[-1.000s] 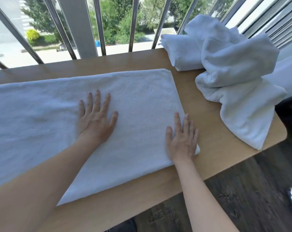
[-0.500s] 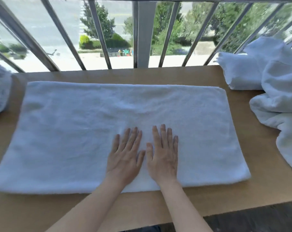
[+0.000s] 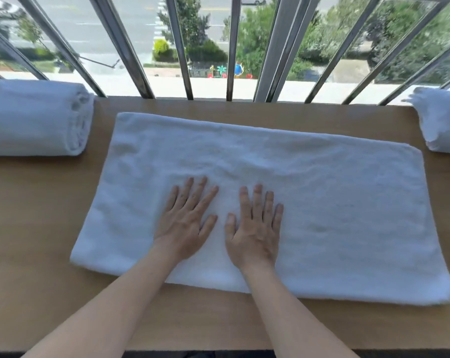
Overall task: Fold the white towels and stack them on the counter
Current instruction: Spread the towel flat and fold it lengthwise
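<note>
- White towel [image 3: 309, 202] lies spread flat at the middle of the wooden counter [image 3: 38, 228], long side along the railing [image 3: 131, 47].
- Left hand [image 3: 185, 220] and right hand [image 3: 255, 228] lie side by side on the towel's near half, palms down, fingers straight, gripping nothing.
- Folded towel stack [image 3: 32, 120] left of the towel; crumpled towels [image 3: 441, 120] to its right.

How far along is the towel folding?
Done: a folded bundle sits at the left end of the counter. In hand: left hand and right hand press flat on the spread towel. Left: finishing its folds, plus the towel heap at the right edge.
</note>
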Demonstrator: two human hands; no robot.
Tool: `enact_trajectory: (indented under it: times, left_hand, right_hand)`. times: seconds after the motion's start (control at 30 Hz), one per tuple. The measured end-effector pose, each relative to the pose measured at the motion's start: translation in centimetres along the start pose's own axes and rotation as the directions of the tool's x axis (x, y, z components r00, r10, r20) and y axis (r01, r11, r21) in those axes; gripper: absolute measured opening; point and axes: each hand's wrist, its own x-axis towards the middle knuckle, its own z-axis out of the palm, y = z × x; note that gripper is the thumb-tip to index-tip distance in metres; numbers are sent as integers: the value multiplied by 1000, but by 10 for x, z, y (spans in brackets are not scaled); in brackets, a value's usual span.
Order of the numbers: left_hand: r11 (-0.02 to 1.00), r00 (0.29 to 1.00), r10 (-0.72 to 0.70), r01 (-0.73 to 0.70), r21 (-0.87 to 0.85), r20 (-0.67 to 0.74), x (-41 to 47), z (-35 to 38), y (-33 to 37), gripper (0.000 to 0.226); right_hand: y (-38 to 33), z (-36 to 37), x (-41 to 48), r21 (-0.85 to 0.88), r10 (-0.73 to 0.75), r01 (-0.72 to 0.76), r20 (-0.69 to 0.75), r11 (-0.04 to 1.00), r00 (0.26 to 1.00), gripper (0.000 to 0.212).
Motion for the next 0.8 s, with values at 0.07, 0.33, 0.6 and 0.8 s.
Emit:
enact_trajectory:
  times: [0.07, 0.33, 0.6, 0.8]
  left_hand:
    - [1000, 1000, 17, -17, 19, -7, 12, -2, -8, 64]
    - [1000, 998, -24, 25, 13, -50, 79, -20, -55, 66]
    - [964, 963, -265, 265, -5, -44, 121, -47, -110, 73]
    - [999, 999, -40, 40, -10, -7, 82, -28, -38, 74]
  right_hand:
    - [-2, 0, 1, -15, 12, -13, -12, 1000, 1000, 67]
    - [-3, 0, 2, -54, 29, -31, -24, 998, 999, 68]
    - [0, 4, 5, -58, 15, -20, -76, 998, 997, 68]
    - [1, 3, 6, -82, 8, -14, -72, 997, 997, 69]
